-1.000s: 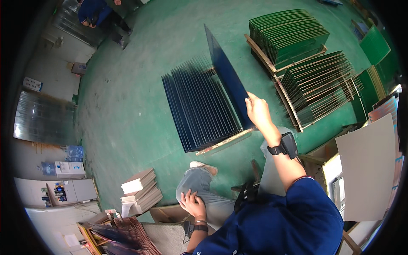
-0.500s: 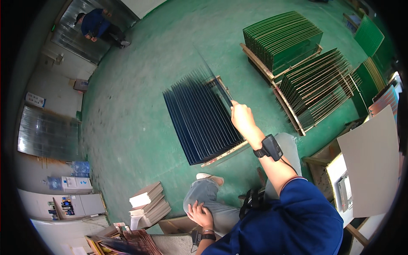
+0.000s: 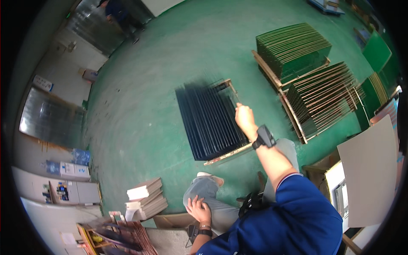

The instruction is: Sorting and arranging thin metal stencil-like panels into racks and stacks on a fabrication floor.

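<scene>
R hand (image 3: 245, 118) fingers curled, can't tell on what; L hand (image 3: 198, 209) loose on knee (image 3: 195, 191). Dk-blue panels (image 3: 211, 123) in rack (image 3: 228, 154), R hand's 9 o'clock. Prob. racking; next needs careful edge alignment.

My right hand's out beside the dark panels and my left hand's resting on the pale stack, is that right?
Not quite: the head view shows your left hand resting on your left leg. Your right hand is indeed beside the dark panels.
</scene>
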The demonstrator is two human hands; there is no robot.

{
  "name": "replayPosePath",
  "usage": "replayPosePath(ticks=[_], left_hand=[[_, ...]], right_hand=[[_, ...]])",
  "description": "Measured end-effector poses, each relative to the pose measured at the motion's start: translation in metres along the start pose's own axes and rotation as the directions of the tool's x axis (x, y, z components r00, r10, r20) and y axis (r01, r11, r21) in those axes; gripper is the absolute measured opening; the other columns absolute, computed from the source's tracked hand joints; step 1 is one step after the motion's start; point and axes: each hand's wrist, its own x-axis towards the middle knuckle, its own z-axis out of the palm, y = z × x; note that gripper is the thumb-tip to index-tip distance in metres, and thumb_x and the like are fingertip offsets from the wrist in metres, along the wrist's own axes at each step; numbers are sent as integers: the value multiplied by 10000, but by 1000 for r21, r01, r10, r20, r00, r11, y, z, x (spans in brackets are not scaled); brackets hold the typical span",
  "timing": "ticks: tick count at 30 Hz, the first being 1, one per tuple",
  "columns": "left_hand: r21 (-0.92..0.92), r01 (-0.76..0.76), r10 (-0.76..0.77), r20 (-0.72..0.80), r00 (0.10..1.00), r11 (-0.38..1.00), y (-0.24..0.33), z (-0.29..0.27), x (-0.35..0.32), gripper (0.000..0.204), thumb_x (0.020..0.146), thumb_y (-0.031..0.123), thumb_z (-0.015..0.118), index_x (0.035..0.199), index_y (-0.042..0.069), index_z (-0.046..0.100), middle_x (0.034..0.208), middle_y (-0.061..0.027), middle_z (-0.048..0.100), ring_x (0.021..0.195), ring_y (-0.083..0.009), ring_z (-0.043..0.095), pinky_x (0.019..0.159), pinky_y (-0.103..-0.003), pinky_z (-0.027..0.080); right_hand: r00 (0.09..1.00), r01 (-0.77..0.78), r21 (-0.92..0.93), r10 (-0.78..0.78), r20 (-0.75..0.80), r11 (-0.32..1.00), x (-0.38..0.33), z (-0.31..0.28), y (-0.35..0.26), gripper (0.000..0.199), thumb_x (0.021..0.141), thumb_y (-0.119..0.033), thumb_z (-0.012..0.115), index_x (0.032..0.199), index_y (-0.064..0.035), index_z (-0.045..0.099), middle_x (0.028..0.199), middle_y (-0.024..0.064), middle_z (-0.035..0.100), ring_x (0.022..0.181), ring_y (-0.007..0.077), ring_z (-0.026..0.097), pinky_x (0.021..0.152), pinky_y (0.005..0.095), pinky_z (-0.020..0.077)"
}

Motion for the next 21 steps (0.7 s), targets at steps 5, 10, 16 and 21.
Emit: replayPosePath(ticks=[5,10,16,21], left_hand=[[-41,5,-5,22,1000,999,-12,-3,-12,179,739,113,526,838,183,658,1143,33,561,1240,-256,344,1045,-502,149],[-78,6,-4,16,1000,997,-8,0,-11,171,726,119,536,824,185,660,1140,38,563,1237,-255,355,1053,-503,141],[-22,57,-56,50,997,998,-11,-3,-8,190,711,106,530,830,182,657,1142,34,569,1234,-261,363,1053,-500,140],[-15,80,-79,53,995,997,-7,-1,0,192,699,102,529,830,168,653,1123,43,576,1234,-263,366,1053,-507,134]], right_hand=[[997,51,18,-52,50,999,6,-3,18,337,818,-148,525,1126,-13,543,804,258,614,788,389,614,722,465,494],[983,-36,29,30,181,999,32,-7,-2,447,898,-232,417,1262,26,379,911,311,582,863,445,573,786,497,458],[993,68,-82,-60,102,994,31,5,-5,291,924,-194,363,1071,29,480,702,272,592,692,434,593,645,498,487],[993,59,-100,-48,110,993,36,31,20,308,923,-219,368,1074,22,487,728,265,599,704,436,591,651,496,488]])
